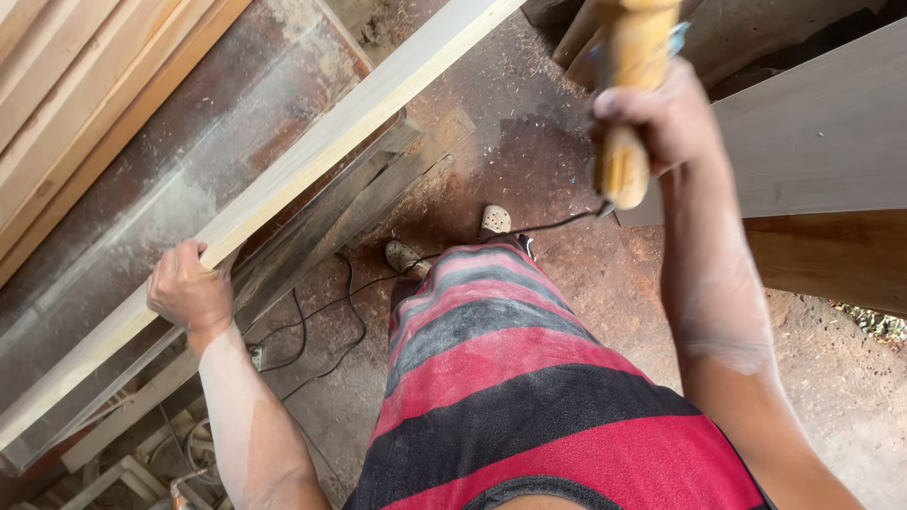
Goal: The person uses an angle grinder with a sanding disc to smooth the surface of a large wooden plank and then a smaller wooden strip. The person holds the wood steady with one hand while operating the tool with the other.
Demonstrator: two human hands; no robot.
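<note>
My left hand (189, 288) grips the near edge of a long pale wooden plank (312, 151) that runs diagonally from lower left to the top centre. It lies on a dusty metal machine table (189, 161). My right hand (666, 118) is raised and closed around a thick yellowish wooden handle (631, 104) that points up out of view. A thin black cord (557, 224) hangs from the handle's lower end. Both forearms are coated in pale dust.
Stacked planks (85, 85) lie at the upper left. A grey board (822, 132) leans at the right over a brown slab (831, 260). Black cables (321, 321) trail over the sawdust-covered floor (567, 274) near my feet (444, 241). Wooden rails (123, 416) lie at the lower left.
</note>
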